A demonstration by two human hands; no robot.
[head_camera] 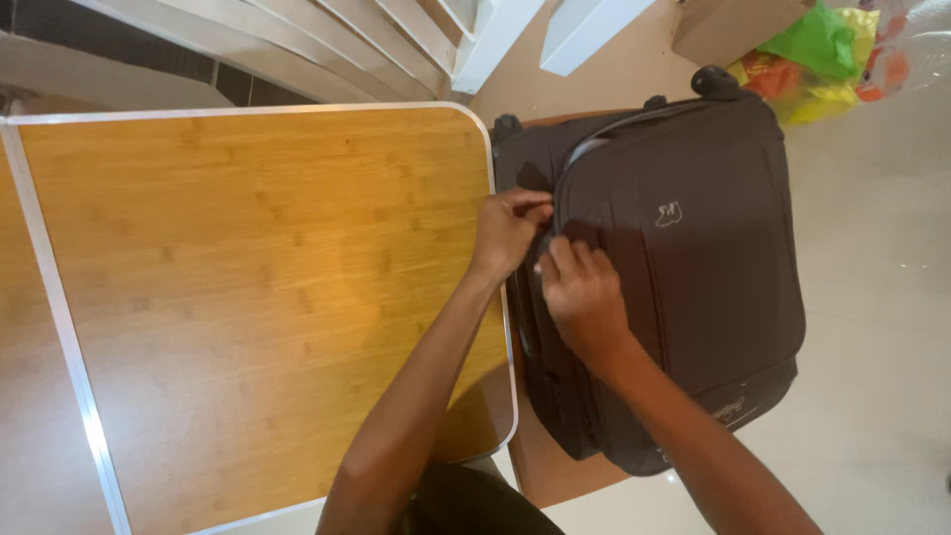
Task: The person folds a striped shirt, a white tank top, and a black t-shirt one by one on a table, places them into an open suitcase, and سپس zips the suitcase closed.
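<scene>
Both hands work at the near edge of a dark suitcase [684, 267] lying flat beside the wooden tabletop [258, 287]. The left hand [507, 233] pinches the zipper seam; the right hand [582, 297] presses fingers on it. The lid looks mostly closed, though the zipper's exact position is hidden.

The setting was a home interior: a pale tiled floor [882, 327], a wooden folding table [248, 297] with metal edging, white stair rails [396, 35], and coloured plastic bags [817, 54] beside a cardboard box [723, 30].
</scene>
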